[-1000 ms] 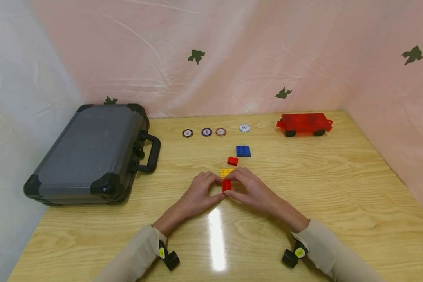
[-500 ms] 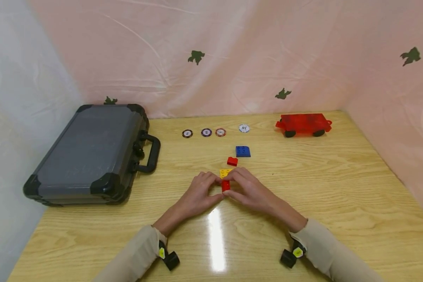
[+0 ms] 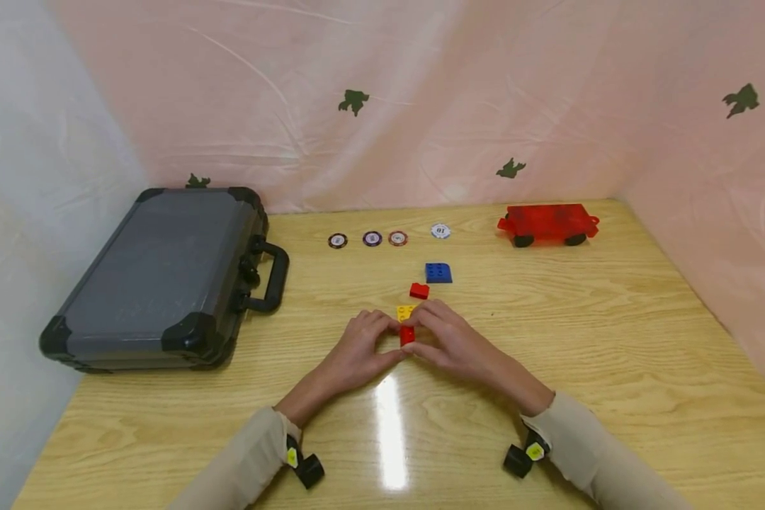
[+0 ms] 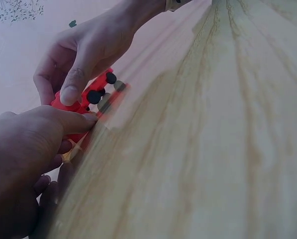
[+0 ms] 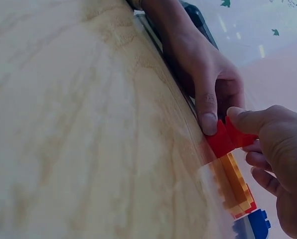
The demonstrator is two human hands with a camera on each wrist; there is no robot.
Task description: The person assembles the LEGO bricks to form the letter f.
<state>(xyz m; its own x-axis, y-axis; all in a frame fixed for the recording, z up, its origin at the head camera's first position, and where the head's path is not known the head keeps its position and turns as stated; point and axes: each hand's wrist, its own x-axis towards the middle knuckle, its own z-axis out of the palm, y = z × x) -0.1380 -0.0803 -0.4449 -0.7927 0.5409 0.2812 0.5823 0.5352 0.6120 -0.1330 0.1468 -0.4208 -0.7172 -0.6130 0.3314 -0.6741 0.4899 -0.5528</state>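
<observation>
Red block (image 3: 407, 336), small, bright, plain-sided, pinched between fingertips of your left hand (image 3: 360, 347) and right hand (image 3: 455, 341). Held low, at or just above table (image 3: 280, 453); longer side runs away from you in head view. Sits just on your side of yellow brick (image 3: 404, 312). V-shaped gap shows in your right wrist view; perhaps one notched block, perhaps two pieces side by side, your fingers hide too much to tell.
</observation>
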